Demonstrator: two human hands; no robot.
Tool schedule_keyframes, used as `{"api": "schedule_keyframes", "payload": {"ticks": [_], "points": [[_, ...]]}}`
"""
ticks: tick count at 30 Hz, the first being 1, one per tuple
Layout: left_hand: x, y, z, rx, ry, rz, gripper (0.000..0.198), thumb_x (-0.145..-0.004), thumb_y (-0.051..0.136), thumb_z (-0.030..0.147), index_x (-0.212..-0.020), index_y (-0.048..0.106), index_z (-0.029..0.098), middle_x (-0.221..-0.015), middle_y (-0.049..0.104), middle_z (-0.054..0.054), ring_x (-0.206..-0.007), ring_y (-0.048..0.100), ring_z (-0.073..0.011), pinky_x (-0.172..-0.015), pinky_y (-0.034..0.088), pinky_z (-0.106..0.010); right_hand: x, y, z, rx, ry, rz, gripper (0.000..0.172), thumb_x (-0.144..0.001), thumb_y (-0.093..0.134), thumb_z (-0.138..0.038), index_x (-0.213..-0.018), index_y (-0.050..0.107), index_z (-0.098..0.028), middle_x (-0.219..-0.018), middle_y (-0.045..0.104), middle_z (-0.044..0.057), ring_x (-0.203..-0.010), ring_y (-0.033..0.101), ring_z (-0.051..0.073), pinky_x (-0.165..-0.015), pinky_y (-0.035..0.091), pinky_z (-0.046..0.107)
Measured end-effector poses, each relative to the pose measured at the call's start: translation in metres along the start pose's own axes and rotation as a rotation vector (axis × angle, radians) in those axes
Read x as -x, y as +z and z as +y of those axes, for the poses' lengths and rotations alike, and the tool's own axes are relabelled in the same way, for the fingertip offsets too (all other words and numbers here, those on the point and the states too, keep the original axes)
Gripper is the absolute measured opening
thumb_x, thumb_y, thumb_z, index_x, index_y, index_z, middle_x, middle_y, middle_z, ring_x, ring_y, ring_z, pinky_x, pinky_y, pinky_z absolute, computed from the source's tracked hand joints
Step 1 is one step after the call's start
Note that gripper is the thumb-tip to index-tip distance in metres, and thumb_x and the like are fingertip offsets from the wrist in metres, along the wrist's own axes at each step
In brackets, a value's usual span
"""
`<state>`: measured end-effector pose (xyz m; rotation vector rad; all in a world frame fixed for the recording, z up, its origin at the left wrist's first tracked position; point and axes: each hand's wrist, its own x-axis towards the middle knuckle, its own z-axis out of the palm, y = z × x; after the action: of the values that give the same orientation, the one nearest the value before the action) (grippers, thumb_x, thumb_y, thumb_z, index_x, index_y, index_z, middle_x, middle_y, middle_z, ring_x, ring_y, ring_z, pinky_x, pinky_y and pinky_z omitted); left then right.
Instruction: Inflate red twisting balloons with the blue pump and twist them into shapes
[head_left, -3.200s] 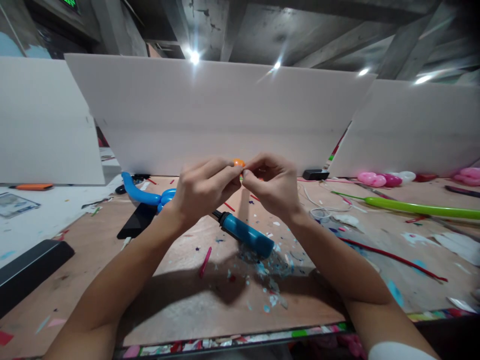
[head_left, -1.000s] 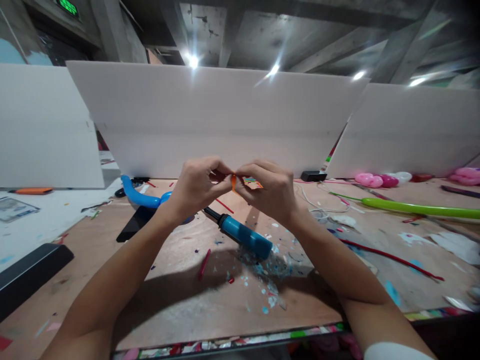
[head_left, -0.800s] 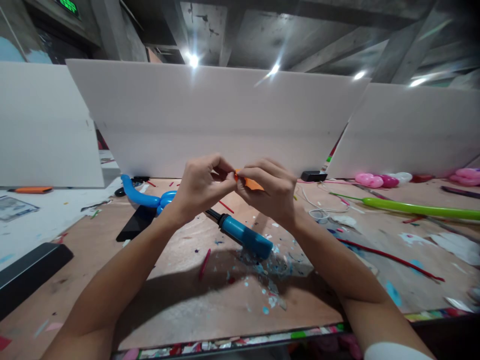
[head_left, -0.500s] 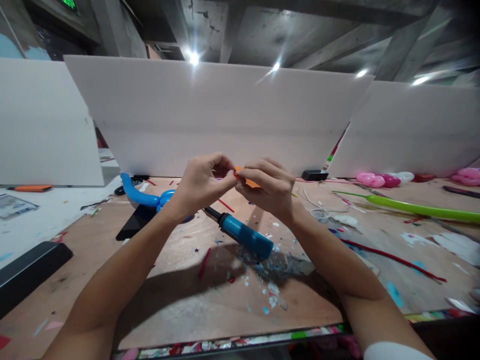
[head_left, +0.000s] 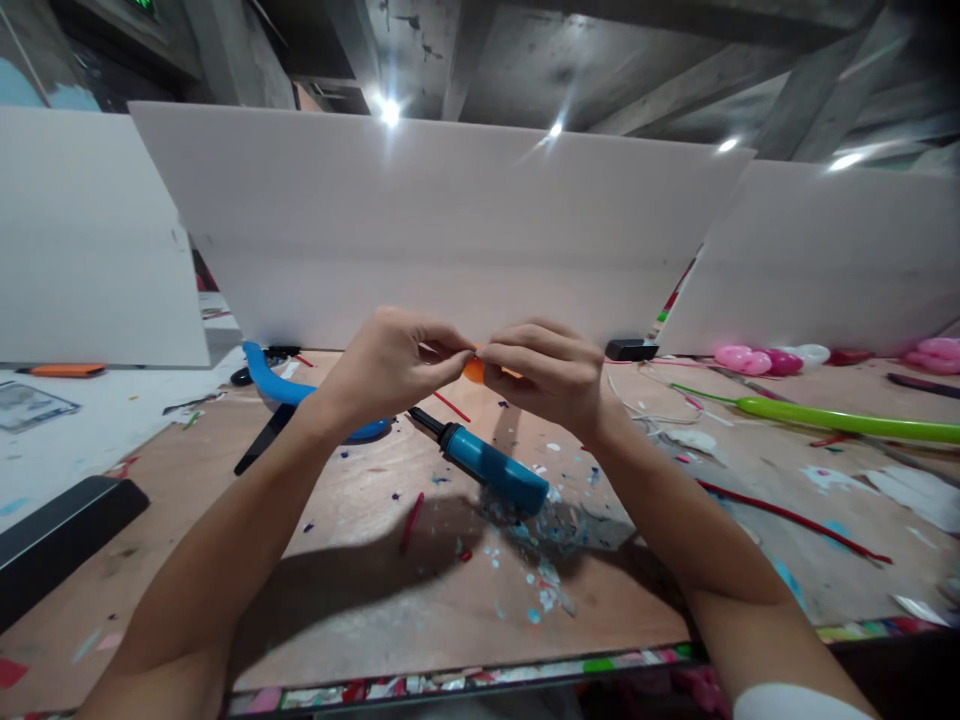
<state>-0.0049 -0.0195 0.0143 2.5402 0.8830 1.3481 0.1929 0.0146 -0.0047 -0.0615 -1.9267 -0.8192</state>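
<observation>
A small orange balloon (head_left: 474, 371) shows between my two hands, held up above the table and mostly covered by fingers. My left hand (head_left: 401, 365) pinches its end between thumb and fingertips. Facing it, my right hand (head_left: 544, 375) has its fingers curled round the balloon, fingertips meeting those of the left. Below them lies a blue balloon hand pump (head_left: 495, 468) with a black nozzle, tilted across the tabletop. Behind my left wrist rests a twisted blue balloon (head_left: 274, 380), partly hidden by the forearm.
White boards (head_left: 450, 230) stand along the back. To the right lie a long green balloon (head_left: 840, 418), a limp red balloon (head_left: 795, 518) and pink balloons (head_left: 742, 358). A black case (head_left: 67, 545) sits at the left. Scraps litter the wooden tabletop (head_left: 360, 600).
My hands have shifted slightly apart at the wrists, the right one a little to the right. More orange shows below the fingertips; both hands keep their pinch.
</observation>
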Motion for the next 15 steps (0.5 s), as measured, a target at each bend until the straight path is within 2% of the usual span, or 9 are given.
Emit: {"api": "schedule_keyframes", "payload": {"ticks": [3, 6, 15], "points": [[0.001, -0.002, 0.001, 0.054, -0.013, -0.025, 0.014, -0.077, 0.061, 0.016, -0.081, 0.074, 0.016, -0.073, 0.073, 0.0, -0.067, 0.068, -0.0122, -0.06, 0.054, -0.017, -0.003, -0.004, -0.004, -0.014, 0.02, 0.0, 0.009, -0.083, 0.063, -0.015, -0.089, 0.061, -0.021, -0.077, 0.069, 0.002, -0.067, 0.062, 0.012, -0.065, 0.052, 0.025], [0.001, 0.0, 0.002, 0.089, -0.035, 0.001, 0.01, -0.075, 0.063, 0.015, -0.075, 0.072, 0.015, -0.066, 0.07, -0.001, -0.062, 0.066, -0.012, -0.055, 0.052, -0.017, -0.005, -0.004, -0.007, -0.017, 0.045, 0.001, 0.007, -0.083, 0.064, -0.016, -0.087, 0.061, -0.021, -0.076, 0.068, 0.001, -0.067, 0.062, 0.012, -0.065, 0.052, 0.025], [-0.001, 0.017, 0.002, -0.031, 0.106, 0.206, 0.006, -0.071, 0.064, 0.018, -0.068, 0.063, 0.014, -0.065, 0.064, -0.001, -0.06, 0.061, -0.0112, -0.06, 0.054, -0.022, -0.008, 0.001, -0.014, 0.046, 0.072, 0.096, 0.012, -0.078, 0.064, -0.01, -0.08, 0.058, -0.021, -0.07, 0.065, 0.001, -0.063, 0.059, 0.013, -0.061, 0.05, 0.027]]}}
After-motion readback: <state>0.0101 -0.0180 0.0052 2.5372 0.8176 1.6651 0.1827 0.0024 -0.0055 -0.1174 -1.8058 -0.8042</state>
